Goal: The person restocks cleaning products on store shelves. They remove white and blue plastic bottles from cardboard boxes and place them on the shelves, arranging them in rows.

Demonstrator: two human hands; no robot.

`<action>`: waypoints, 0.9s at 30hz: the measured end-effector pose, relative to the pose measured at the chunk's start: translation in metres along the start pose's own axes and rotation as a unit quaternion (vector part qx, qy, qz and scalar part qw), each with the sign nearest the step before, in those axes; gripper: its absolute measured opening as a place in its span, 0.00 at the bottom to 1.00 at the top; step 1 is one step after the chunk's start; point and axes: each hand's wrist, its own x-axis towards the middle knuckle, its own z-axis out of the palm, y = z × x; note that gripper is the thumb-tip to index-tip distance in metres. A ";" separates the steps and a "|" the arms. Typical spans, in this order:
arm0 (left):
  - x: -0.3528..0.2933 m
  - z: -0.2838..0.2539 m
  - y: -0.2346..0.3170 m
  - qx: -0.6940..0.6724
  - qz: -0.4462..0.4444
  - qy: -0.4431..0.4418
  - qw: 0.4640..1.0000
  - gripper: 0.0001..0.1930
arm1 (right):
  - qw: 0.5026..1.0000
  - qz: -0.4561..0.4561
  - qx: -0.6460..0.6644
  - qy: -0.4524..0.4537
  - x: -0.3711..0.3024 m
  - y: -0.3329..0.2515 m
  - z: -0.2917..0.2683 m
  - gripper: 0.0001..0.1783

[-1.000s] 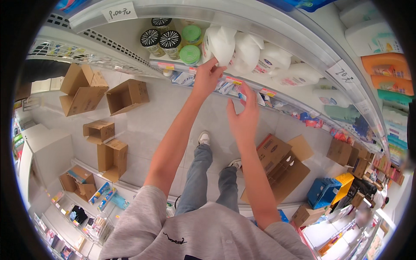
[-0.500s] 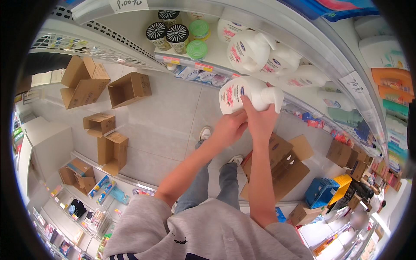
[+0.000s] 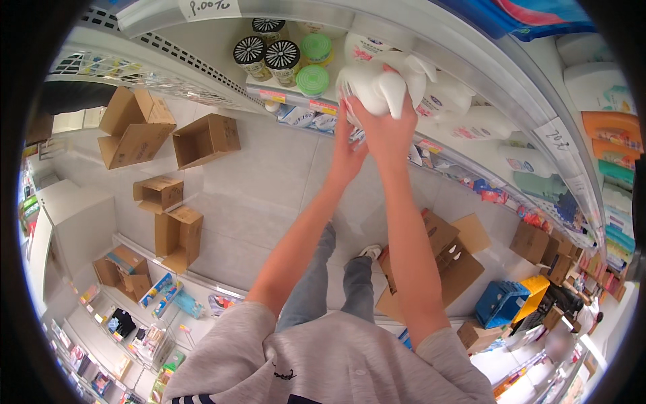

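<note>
A white pump bottle [image 3: 364, 86] stands at the front of the shelf among similar bottles, its pump head toward me. My right hand [image 3: 389, 131] is closed round the bottle, just below the pump spout. Beside its lower left side is my left hand [image 3: 348, 153], fingers stretched up and apart, the fingertips at the bottle; whether they press on it I cannot tell. Another white pump bottle [image 3: 410, 73] with pink flower print sits right behind. Left of the bottles are green-lidded jars [image 3: 312, 79] and black-and-white-lidded tubs [image 3: 282, 55].
The shelf's front edge [image 3: 289, 98] carries price tags, and an upper shelf rim [image 3: 431, 42] overhangs the bottles. Opened cardboard boxes [image 3: 208, 143] lie on the floor at left. A box with white pump tops inside [image 3: 464, 273] stands by my right foot. Blue crate [image 3: 499, 302] at right.
The bottle has moved from in front of the shelf up and back onto it, turning upright. My right hand went with it; my left hand's fingers have opened out.
</note>
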 end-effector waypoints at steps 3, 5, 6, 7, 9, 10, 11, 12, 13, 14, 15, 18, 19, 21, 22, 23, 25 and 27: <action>0.027 -0.014 -0.011 -0.022 0.018 -0.009 1.000 0.49 | 0.998 -0.056 -0.008 -0.003 0.017 0.006 0.020 0.35; 0.034 -0.012 0.006 -0.020 0.001 -0.018 1.000 0.48 | 0.995 -0.074 -0.065 -0.015 0.024 0.007 0.027 0.37; 0.038 -0.010 0.014 -0.018 -0.008 -0.025 0.999 0.47 | 0.997 -0.049 -0.066 -0.005 0.029 0.008 0.028 0.38; 0.040 -0.014 0.012 0.013 0.017 -0.031 0.999 0.47 | 0.998 -0.025 -0.064 0.000 0.031 0.005 0.030 0.38; 0.048 -0.019 0.009 0.074 0.069 -0.043 0.994 0.47 | 0.998 -0.004 -0.065 0.010 0.034 0.005 0.036 0.39; 0.050 -0.017 0.006 0.058 0.078 -0.031 0.995 0.47 | 0.997 -0.010 -0.071 0.016 0.036 0.007 0.037 0.38; 0.050 -0.014 0.003 0.041 0.086 -0.018 0.995 0.47 | 0.997 -0.015 -0.076 0.020 0.037 0.009 0.039 0.38; 0.052 -0.012 0.000 0.024 0.095 -0.005 0.995 0.47 | 0.997 -0.019 -0.076 0.011 0.036 0.011 0.040 0.39; 0.056 -0.011 0.001 0.065 0.117 -0.016 0.991 0.47 | 0.997 -0.024 -0.075 0.002 0.037 0.011 0.041 0.40; 0.062 -0.015 0.004 0.105 0.140 -0.026 0.984 0.46 | 0.997 -0.029 -0.074 -0.006 0.039 0.012 0.043 0.42; 0.068 -0.016 0.006 0.083 0.120 -0.034 0.989 0.46 | 0.994 -0.057 -0.090 0.003 0.045 0.012 0.045 0.41; 0.076 -0.021 0.002 -0.044 0.003 -0.044 0.998 0.44 | 0.991 -0.019 -0.131 -0.037 0.055 0.010 0.051 0.40; 0.077 -0.022 0.002 -0.068 -0.025 -0.042 0.996 0.44 | 0.992 -0.012 -0.121 -0.030 0.054 0.010 0.050 0.39; 0.076 -0.021 0.000 -0.008 -0.002 -0.041 0.999 0.44 | 0.995 0.000 -0.101 -0.015 0.047 0.011 0.044 0.37; 0.075 -0.020 -0.001 0.021 0.006 -0.037 0.999 0.44 | 0.994 -0.021 -0.107 0.003 0.039 0.012 0.039 0.36; 0.074 -0.024 -0.002 0.048 0.010 -0.030 0.998 0.44 | 0.992 -0.043 -0.114 0.018 0.028 0.012 0.036 0.36; 0.074 -0.031 -0.003 0.100 0.024 -0.019 0.995 0.45 | 0.997 -0.021 -0.072 0.026 0.000 0.013 0.020 0.36; 0.075 -0.033 -0.002 0.149 0.042 -0.009 0.988 0.47 | 0.998 0.065 0.027 0.008 -0.027 0.022 -0.003 0.38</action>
